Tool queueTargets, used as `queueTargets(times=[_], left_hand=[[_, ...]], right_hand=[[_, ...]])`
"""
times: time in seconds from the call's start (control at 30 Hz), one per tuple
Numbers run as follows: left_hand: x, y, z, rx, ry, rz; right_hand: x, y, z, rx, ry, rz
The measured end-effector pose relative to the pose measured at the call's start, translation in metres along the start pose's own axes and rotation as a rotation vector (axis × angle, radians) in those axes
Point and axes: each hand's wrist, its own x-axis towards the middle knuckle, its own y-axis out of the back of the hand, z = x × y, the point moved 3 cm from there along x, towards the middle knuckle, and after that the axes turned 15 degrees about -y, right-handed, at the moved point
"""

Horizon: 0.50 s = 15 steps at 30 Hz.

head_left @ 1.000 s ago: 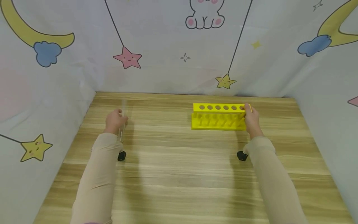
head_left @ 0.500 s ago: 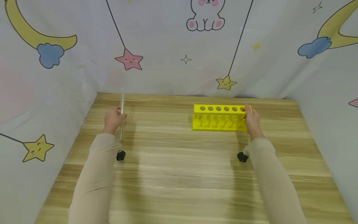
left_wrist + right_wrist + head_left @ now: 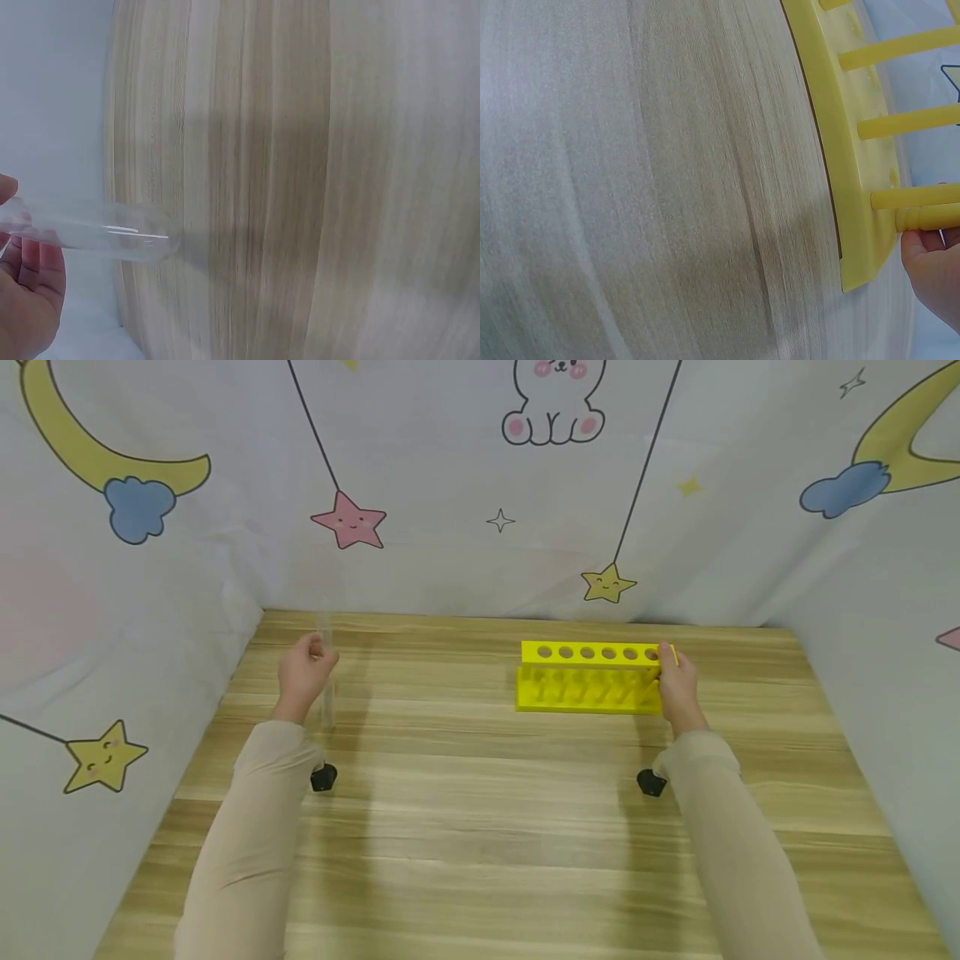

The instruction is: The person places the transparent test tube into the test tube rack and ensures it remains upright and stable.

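Observation:
A clear tube with a rounded end (image 3: 135, 234) is pinched between the thumb and fingers of my left hand (image 3: 303, 672), at the left of the table; in the head view the tube (image 3: 327, 706) stands roughly upright and looks faint. At the right, a yellow rack (image 3: 588, 702) with a row of round holes along its top stands on the table. My right hand (image 3: 680, 685) grips the rack's right end, thumb on top. In the right wrist view the fingers of my right hand (image 3: 934, 262) lie against the rack's end post, beside its base (image 3: 851, 187).
The wood-grain table (image 3: 480, 827) meets a white printed cloth (image 3: 450, 560) at the back and on both sides. A black piece shows under each wrist, one at the left (image 3: 324, 777) and one at the right (image 3: 652, 782).
My left hand has risen slightly and shifted a little left with the tube, which looks more upright. My right hand and the rack have stayed in place.

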Motion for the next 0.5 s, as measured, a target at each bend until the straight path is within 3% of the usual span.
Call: queueTargets(times=[0.2, 0.5], left_hand=[[0.0022, 0.0006, 0.0017, -0.06, 0.001, 0.094], [0.0036, 0.0045, 0.0095, -0.075, -0.009, 0.208]], right_hand=[[-0.0008, -0.0008, 0.0, -0.01, -0.013, 0.004], [-0.0028, -0.0011, -0.0012, -0.004, -0.016, -0.009]])
